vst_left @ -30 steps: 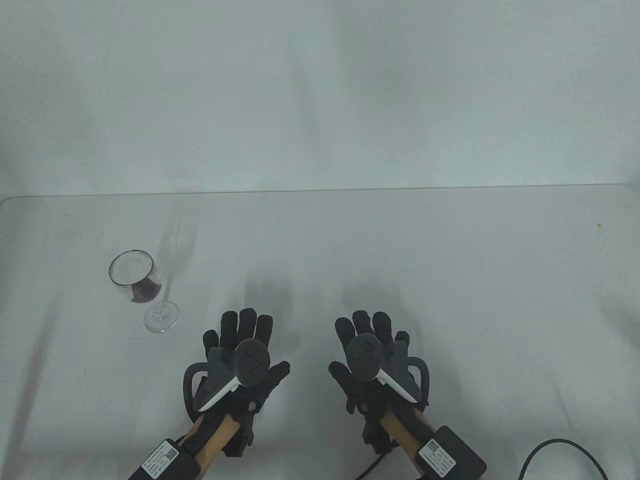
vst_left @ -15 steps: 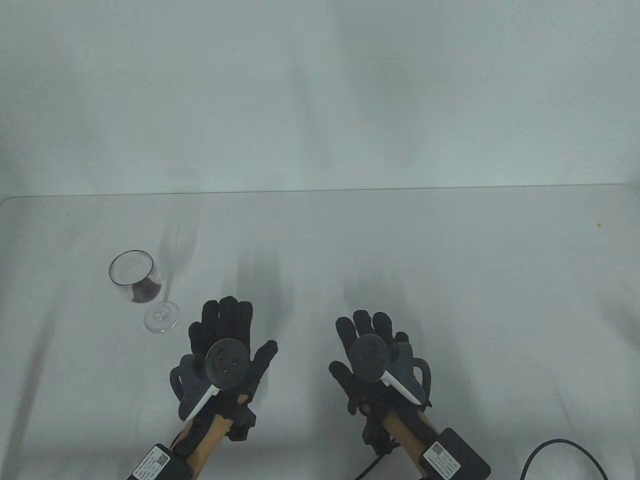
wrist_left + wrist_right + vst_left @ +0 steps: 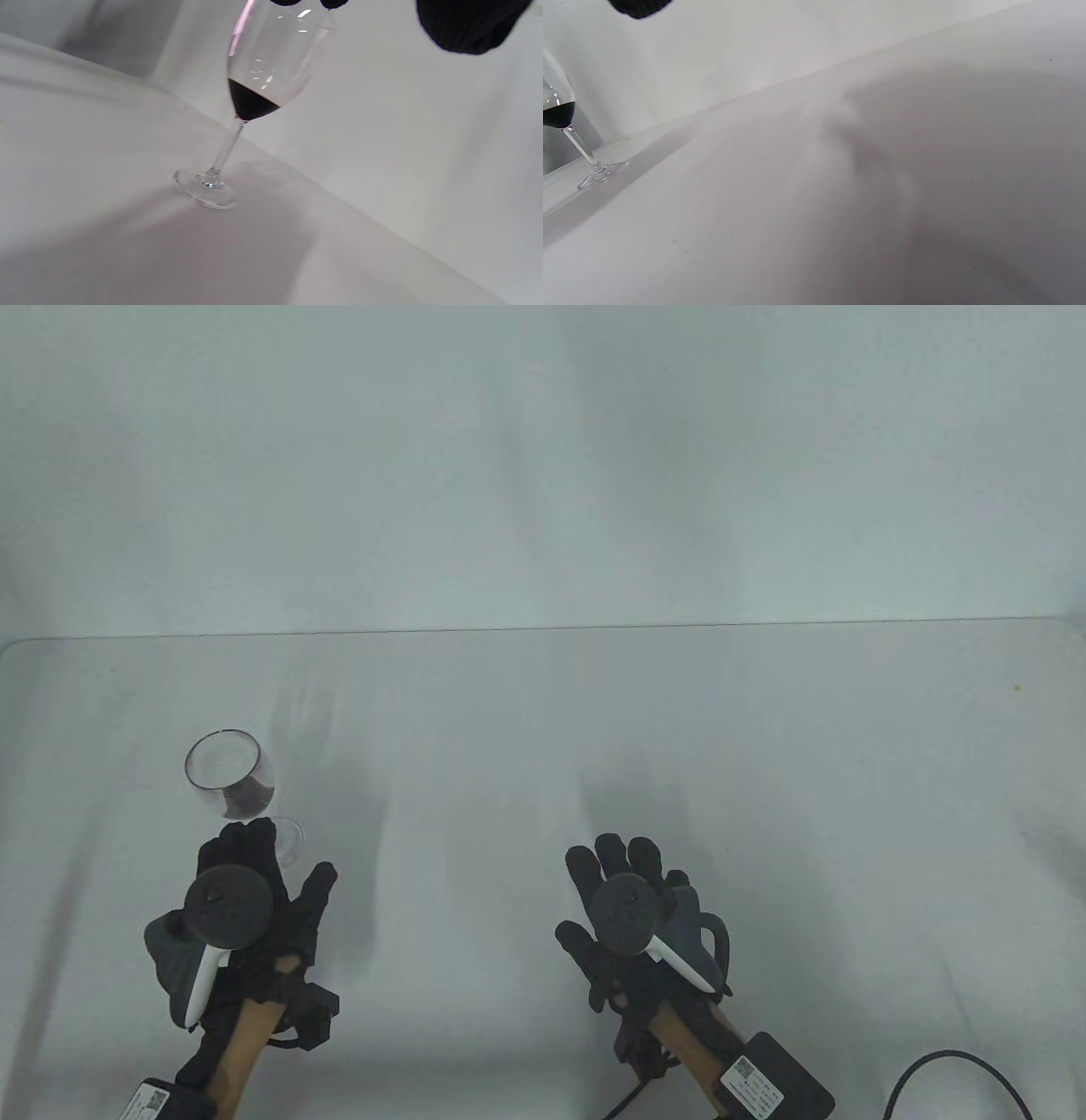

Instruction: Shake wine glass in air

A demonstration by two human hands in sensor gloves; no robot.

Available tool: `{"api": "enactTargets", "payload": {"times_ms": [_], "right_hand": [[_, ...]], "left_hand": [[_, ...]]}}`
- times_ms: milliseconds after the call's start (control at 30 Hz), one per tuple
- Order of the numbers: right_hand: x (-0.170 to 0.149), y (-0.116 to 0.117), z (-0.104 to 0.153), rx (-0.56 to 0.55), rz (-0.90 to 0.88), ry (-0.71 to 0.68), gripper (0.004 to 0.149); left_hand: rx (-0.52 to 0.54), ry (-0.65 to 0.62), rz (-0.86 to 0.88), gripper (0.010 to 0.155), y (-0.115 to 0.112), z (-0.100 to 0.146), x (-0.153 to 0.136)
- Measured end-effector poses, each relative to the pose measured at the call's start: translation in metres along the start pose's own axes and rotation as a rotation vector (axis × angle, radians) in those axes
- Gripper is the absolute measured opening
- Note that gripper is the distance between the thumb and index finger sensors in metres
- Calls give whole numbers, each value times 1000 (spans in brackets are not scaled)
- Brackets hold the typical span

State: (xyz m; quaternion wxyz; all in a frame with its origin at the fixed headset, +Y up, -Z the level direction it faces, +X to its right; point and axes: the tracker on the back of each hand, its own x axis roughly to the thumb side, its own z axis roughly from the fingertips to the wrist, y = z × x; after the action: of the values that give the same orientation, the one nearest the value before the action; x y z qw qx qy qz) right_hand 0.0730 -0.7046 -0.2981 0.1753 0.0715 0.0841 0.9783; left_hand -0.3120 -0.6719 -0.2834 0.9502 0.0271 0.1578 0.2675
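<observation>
Now, QR-coded wrist label (image 3: 748, 1082), text unreadable. Clear stemmed wine glass (image 3: 231, 785), dark red wine low in the bowl, stands upright counter-left; left hand (image 3: 254, 891) fingers spread beside it, right hand (image 3: 624, 899) flat, open.

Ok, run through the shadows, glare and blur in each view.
Table view: soft, even light, faint shadows beyond both hands. Left wrist view: small highlights on the wine glass bowl, blurred fingertips at top. Right wrist view: broad soft shadow across the table.

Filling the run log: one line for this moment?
left hand: open near stemmed wine glass, not gripping | glass: upright on table | right hand: resting open
</observation>
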Motion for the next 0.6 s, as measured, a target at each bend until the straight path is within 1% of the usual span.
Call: {"api": "enactTargets", "payload": {"times_ms": [133,200,333,467,600], "right_hand": [[0,0,0,2,-2,0,77],[0,0,0,5,-2,-1,77],[0,1,0,13,-1,-4,77],[1,1,0,22,-4,-7,77],[1,2,0,32,-3,-7,77]], "left_hand": [[-25,87,63,85,2,-12,-21],[-43,144,110,85,0,-22,-33],[-88,204,173,87,-5,-45,-47],[-116,256,225,91,-15,-70,-57],[-178,301,234,93,-27,-92,-65]]}}
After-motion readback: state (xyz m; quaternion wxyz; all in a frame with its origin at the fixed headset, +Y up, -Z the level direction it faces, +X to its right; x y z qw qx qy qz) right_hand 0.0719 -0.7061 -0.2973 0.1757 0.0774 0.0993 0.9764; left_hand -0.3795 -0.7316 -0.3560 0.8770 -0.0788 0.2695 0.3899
